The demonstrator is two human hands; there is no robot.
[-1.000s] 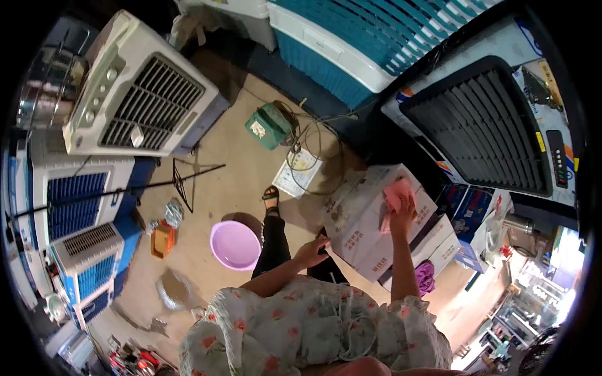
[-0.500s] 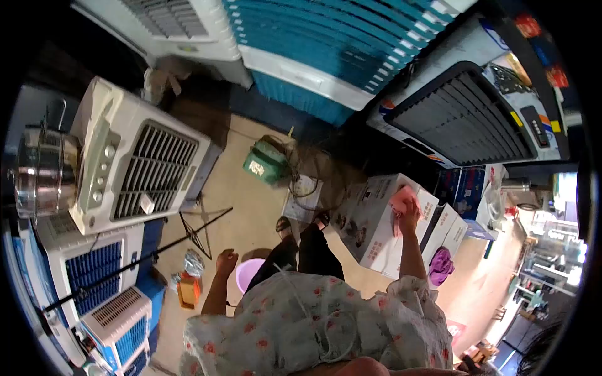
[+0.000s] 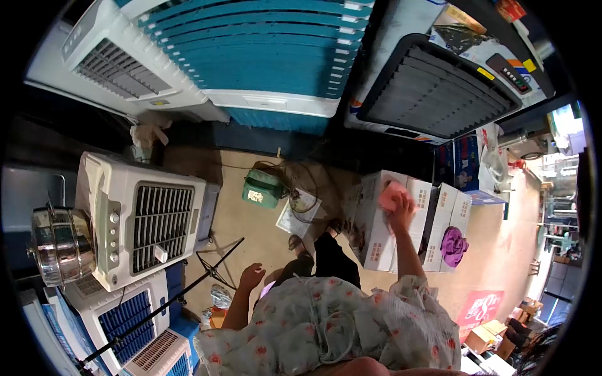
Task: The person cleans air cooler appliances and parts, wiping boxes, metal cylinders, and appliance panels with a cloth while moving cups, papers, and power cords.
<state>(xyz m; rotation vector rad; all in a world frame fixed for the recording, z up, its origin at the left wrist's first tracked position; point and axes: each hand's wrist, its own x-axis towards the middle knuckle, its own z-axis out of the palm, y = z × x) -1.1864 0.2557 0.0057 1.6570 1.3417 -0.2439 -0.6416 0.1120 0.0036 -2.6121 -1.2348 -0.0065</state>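
My right hand [image 3: 401,214] is closed on a pink cloth [image 3: 393,195], which lies against the top of a white carton [image 3: 380,241] with red print. Beside that carton stands another white carton [image 3: 448,210] with a bunched purple cloth [image 3: 453,246] on it. My left hand [image 3: 253,276] hangs in the air over the floor with nothing in it, its fingers partly curled and apart from the thumb. A lilac basin [image 3: 266,289] shows only at its edge beside my clothing.
A green case [image 3: 262,188] and a printed sheet [image 3: 299,213] with cable loops lie on the floor ahead. Air coolers [image 3: 164,219] stand at left, a teal one [image 3: 251,56] and a black-grilled one [image 3: 439,88] ahead. A thin black stand [image 3: 210,269] reaches across the left.
The view has turned and my feet have shifted. My left hand has moved away from my body to the left. The pink cloth, still in my right hand, has moved slightly on the carton.
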